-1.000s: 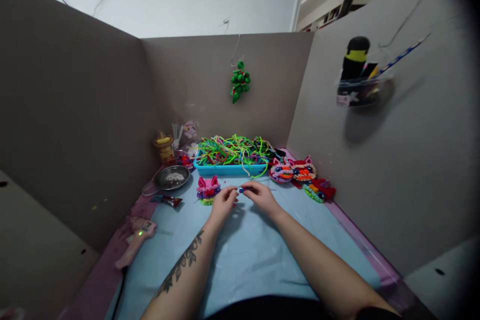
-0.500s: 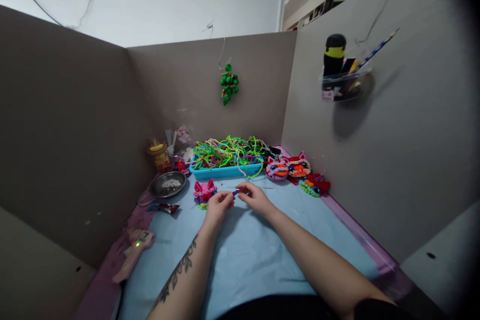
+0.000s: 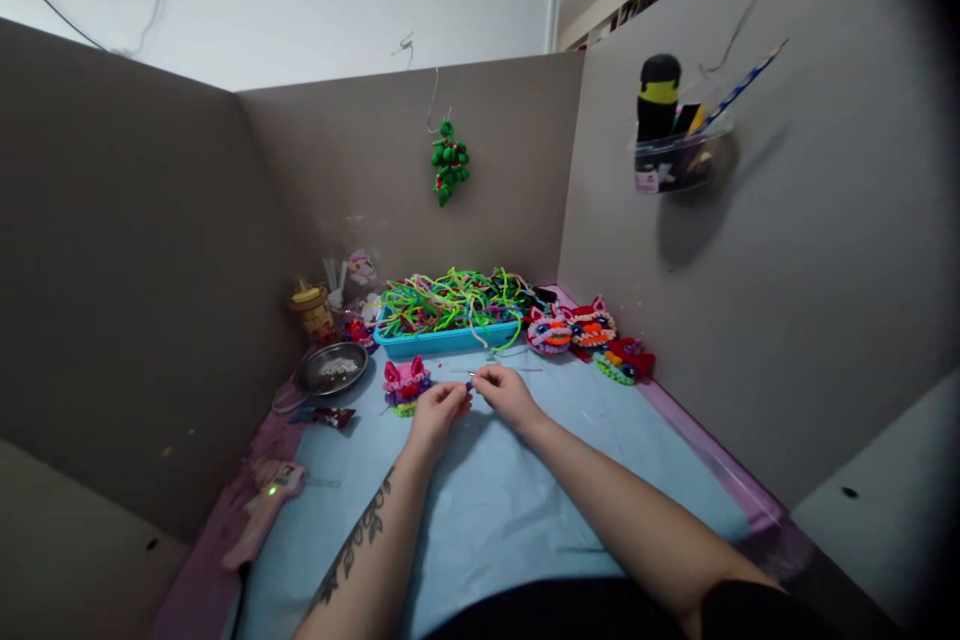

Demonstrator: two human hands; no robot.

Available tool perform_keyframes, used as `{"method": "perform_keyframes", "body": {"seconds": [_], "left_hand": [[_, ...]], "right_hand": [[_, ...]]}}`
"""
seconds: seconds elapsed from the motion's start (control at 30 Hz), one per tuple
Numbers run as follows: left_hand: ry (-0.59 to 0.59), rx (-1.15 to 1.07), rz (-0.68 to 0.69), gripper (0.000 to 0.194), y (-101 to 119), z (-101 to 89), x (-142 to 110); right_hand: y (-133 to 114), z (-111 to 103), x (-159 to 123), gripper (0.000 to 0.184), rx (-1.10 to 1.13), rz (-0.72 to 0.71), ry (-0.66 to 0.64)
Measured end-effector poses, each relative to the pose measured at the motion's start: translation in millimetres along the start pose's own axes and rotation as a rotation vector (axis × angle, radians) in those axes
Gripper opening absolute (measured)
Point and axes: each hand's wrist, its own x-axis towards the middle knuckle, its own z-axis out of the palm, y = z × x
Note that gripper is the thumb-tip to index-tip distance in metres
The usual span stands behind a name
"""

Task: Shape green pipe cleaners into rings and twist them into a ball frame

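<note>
My left hand [image 3: 440, 412] pinches a small blue-purple pipe cleaner [image 3: 469, 386], mostly hidden by the fingers. From the other side, my right hand [image 3: 505, 392] closes thumb and forefinger on its end; a tiny pale tip shows there. Just left of my left hand lies a pink, purple and green pipe-cleaner animal head [image 3: 406, 386] with pointed ears. Behind both hands stands a blue tray [image 3: 450, 342], heaped with tangled pipe cleaners [image 3: 457, 305] in green, pink, red and black.
More pipe-cleaner heads [image 3: 592, 323] lie at the back right. On the left are a metal dish [image 3: 334, 369] with white bits, a dark red packet [image 3: 334, 417] and a pink glue gun [image 3: 264, 515] with a green light. Grey partitions [image 3: 405, 180] enclose the blue-covered table [image 3: 510, 520].
The view has shifted slightly, so everything sits a little further left. My right fingers have curled in a bit more at the pipe cleaner; my left hand keeps its pinch.
</note>
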Motion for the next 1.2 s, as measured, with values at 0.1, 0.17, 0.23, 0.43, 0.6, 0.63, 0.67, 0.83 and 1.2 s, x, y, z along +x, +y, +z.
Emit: {"method": "perform_keyframes", "body": {"seconds": [0.1,0.17,0.23,0.43,0.6,0.63,0.67,0.83,1.2], "left_hand": [[-0.040,-0.101,-0.119,0.039,1.8,0.8,-1.6],[-0.056,-0.128,-0.172,0.040,2.3,0.6,-2.3],[-0.058,-0.110,-0.187,0.038,2.3,0.2,-2.6],[-0.052,-0.043,-0.136,0.034,2.7,-1.6,-2.2],[-0.095,-0.010,-0.127,0.033,3.2,-2.4,-2.7],[-0.101,-0.007,-0.129,0.033,3.4,-2.1,-3.2],[-0.105,-0.007,-0.135,0.034,3.7,-1.8,-3.8],[-0.088,-0.016,-0.168,0.036,5.9,-0.3,-6.2],[-0.114,-0.074,-0.203,0.036,1.3,-4.5,-0.1]], "right_hand": [[2.6,-0.9,0.9,0.023,0.028,0.040,0.031],[3.4,-1.4,1.0,0.023,0.039,0.052,0.024],[3.7,-1.3,0.9,0.023,0.046,0.050,-0.020],[7.4,0.5,-0.3,0.021,0.006,-0.095,-0.085],[3.2,-1.7,-4.1,0.010,-0.213,-0.247,-0.067],[1.3,-2.1,-5.0,0.009,-0.241,-0.280,-0.064],[-0.5,-2.3,-5.9,0.009,-0.260,-0.305,-0.065],[-4.0,-1.7,-6.6,0.009,-0.294,-0.345,-0.081],[-1.3,-2.2,-2.6,0.010,-0.119,-0.278,-0.054]]}}
